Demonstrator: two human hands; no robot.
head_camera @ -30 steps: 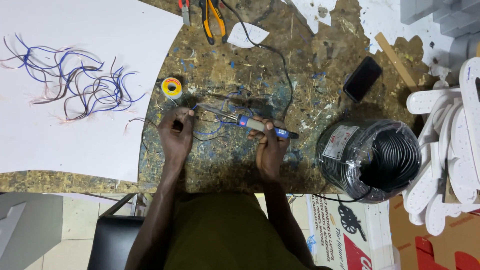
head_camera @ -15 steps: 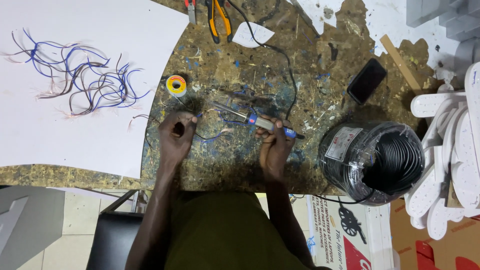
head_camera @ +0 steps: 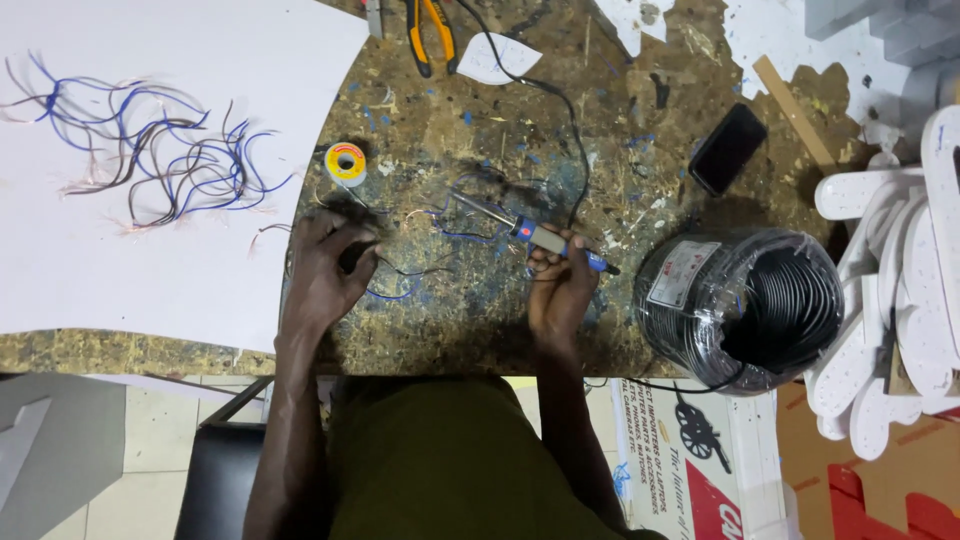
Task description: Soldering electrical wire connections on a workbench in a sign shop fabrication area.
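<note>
At a paint-flecked workbench [head_camera: 640, 330], the right hand [head_camera: 560, 290] grips a blue-handled soldering iron [head_camera: 530, 232], tip angled toward thin wires [head_camera: 400, 275] pinched in the left hand [head_camera: 325, 265] — its fingertips curled, the joint itself too small to discern. Nearby: a shrink-wrapped black cable coil [head_camera: 745, 305] bearing a white rectangular label [head_camera: 678, 275], and a small yellow solder spool [head_camera: 345, 162].

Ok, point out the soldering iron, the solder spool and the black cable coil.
soldering iron [head_camera: 545, 238]: head view, on its handle.
solder spool [head_camera: 345, 163]: head view, on its yellow rim.
black cable coil [head_camera: 790, 300]: head view, on its windings.

Cable coil [head_camera: 742, 308], phone [head_camera: 727, 148], pliers [head_camera: 430, 30]
</note>
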